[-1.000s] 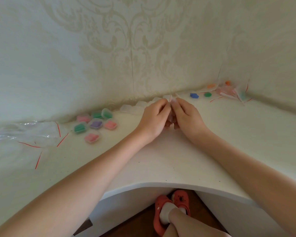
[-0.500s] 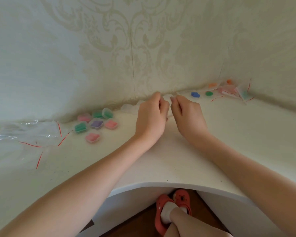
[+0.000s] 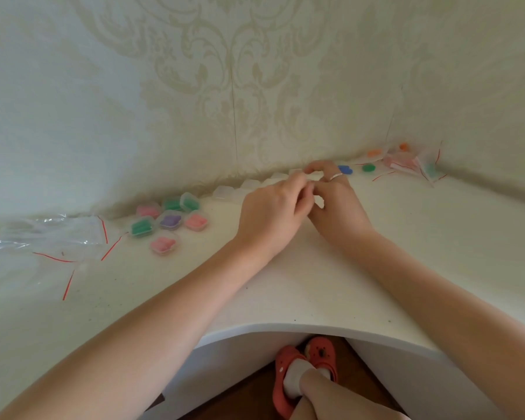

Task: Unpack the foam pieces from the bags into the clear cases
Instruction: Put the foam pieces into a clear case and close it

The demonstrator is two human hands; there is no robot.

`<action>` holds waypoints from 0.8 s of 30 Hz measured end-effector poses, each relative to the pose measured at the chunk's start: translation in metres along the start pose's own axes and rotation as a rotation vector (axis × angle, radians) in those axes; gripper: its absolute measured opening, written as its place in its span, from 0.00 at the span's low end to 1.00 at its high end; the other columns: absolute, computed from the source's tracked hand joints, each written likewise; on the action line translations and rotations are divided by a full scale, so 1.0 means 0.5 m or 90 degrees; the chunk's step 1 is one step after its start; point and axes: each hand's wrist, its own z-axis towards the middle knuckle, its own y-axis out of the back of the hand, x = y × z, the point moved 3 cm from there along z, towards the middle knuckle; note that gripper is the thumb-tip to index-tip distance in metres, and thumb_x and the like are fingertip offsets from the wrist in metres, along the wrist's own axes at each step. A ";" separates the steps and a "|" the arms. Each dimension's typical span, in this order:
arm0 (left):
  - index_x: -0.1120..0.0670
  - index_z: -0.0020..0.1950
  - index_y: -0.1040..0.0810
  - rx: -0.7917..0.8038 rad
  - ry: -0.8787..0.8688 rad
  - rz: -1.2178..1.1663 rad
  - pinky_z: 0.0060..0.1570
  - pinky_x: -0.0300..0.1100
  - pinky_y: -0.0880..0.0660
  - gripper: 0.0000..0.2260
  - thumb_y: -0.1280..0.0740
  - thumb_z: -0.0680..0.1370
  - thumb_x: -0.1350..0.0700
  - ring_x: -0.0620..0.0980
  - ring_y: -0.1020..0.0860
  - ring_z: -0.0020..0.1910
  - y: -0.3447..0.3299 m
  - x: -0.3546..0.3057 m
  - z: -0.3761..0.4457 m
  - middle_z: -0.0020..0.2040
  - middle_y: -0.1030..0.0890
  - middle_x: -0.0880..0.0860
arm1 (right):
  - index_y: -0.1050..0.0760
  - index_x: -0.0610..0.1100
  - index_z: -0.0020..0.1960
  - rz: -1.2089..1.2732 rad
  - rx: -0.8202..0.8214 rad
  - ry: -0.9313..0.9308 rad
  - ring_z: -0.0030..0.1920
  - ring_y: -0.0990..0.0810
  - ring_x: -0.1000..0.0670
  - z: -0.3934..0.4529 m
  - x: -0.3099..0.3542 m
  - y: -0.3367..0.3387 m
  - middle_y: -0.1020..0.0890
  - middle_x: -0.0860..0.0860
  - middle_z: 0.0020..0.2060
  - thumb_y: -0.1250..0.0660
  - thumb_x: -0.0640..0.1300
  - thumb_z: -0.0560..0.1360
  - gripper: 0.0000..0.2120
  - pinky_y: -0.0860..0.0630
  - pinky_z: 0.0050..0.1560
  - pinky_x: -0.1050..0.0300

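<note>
Where half a second ago both hands sat apart, left hand (image 3: 270,213) and right hand (image 3: 337,204) now meet, fingers curled over something hidden, grip unclear, beside empty clear cases (image 3: 249,184) on the bench (image 3: 285,283); foam pieces (image 3: 344,169) wait further right.

Both forearms reach forward and converge. The left hand (image 3: 272,213) and right hand (image 3: 335,204) meet fingertip to fingertip, fingers curled; whether they pinch anything cannot be told. The right hand wears a ring.
</note>
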 end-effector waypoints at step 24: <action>0.60 0.36 0.25 -0.006 0.578 -0.510 0.29 0.38 0.23 0.12 0.38 0.79 0.60 0.47 0.21 0.29 -0.029 0.077 0.000 0.30 0.19 0.51 | 0.24 0.61 0.59 0.260 0.046 -0.099 0.54 0.27 0.60 -0.004 -0.010 -0.010 0.25 0.55 0.55 0.29 0.51 0.73 0.15 0.31 0.53 0.68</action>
